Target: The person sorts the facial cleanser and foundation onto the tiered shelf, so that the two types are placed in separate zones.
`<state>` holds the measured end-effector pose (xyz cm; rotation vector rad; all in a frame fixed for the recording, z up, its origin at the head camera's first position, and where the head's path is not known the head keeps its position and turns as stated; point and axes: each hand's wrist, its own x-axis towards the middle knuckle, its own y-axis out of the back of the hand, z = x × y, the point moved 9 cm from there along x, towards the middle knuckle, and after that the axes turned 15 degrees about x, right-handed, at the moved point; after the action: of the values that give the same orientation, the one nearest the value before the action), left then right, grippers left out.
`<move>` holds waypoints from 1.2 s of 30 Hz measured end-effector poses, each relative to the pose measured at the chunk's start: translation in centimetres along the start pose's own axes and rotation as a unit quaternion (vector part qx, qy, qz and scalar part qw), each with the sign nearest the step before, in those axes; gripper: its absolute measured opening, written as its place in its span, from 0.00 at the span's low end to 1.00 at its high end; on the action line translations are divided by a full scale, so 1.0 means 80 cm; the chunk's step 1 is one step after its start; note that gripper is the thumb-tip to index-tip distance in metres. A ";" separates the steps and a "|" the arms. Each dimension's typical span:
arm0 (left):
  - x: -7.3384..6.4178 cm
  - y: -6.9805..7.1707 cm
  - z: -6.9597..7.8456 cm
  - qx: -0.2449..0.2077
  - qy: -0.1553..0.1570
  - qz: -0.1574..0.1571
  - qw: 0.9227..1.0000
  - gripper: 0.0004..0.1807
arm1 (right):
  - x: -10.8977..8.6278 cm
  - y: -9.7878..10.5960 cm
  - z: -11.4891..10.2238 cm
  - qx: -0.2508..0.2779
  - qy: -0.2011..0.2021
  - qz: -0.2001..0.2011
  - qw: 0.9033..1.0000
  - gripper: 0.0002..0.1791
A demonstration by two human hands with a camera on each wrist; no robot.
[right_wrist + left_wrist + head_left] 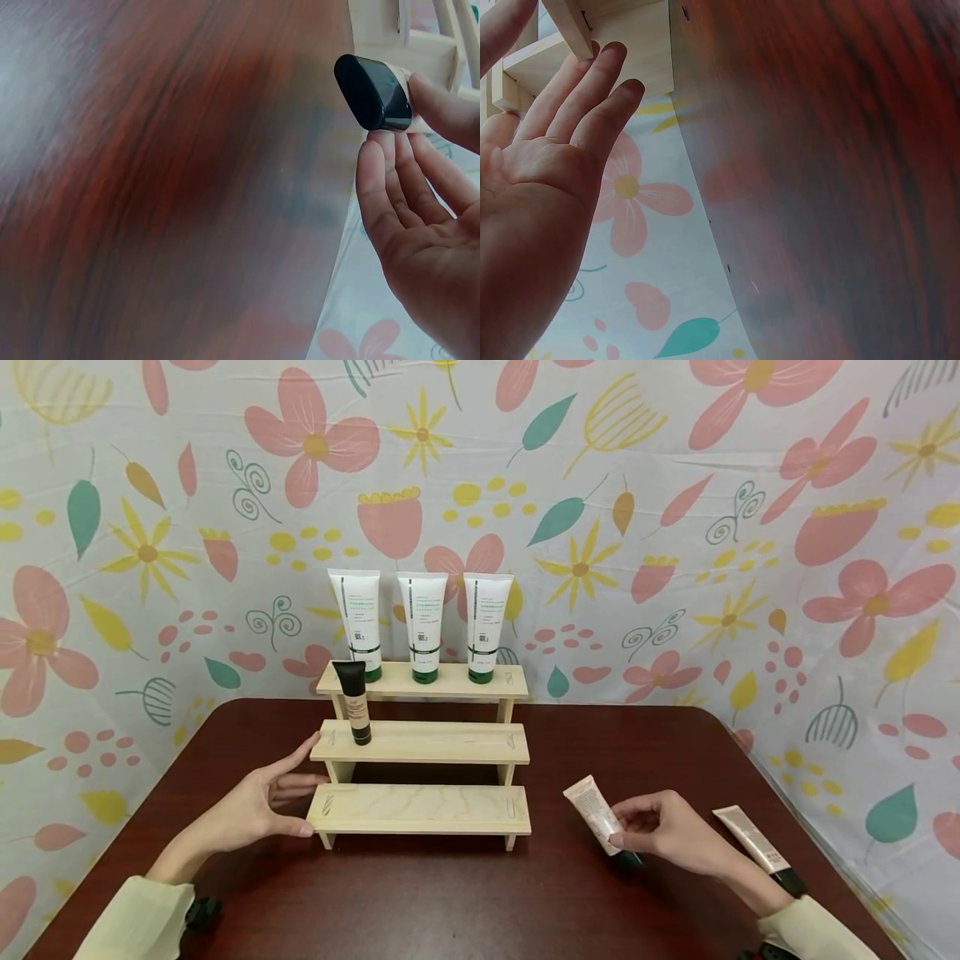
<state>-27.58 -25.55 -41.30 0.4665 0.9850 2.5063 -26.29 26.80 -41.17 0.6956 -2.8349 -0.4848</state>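
A three-tier wooden display stand [420,808] stands on the table. My left hand [247,806] rests against its left side, thumb at the lowest step and fingers extended along the tiers; in the left wrist view the fingers [585,105] look fairly straight. To the right of the stand, my right hand [675,835] pinches a beige squeeze tube [591,808] between thumb and fingers. The tube is tilted, its black cap [379,94] pointing down towards me. Another beige tube [752,839] with a black cap lies on the table beyond my right wrist.
Three white tubes [423,614] with green caps stand along the top step. At the left of the middle step stands a small black-and-beige tube [356,702]. The dark wooden table [465,902] ends at a flower-patterned cloth [570,527] behind.
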 end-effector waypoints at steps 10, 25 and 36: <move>-0.001 0.001 -0.003 0.007 0.003 0.003 1.000 0.69 | 0.014 -0.009 -0.018 -0.002 0.010 0.047 0.999 0.14; -0.001 -0.001 -0.003 -0.001 0.003 0.001 1.000 0.68 | 0.031 -0.023 -0.046 0.012 0.035 0.102 0.994 0.12; 0.000 0.000 -0.003 0.007 0.005 0.000 1.000 0.68 | 0.045 -0.037 -0.063 0.031 0.034 0.118 0.992 0.12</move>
<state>-27.68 -25.68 -41.52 0.4603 1.0076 2.5054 -26.96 21.24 -37.15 0.3708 -2.8282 -0.3302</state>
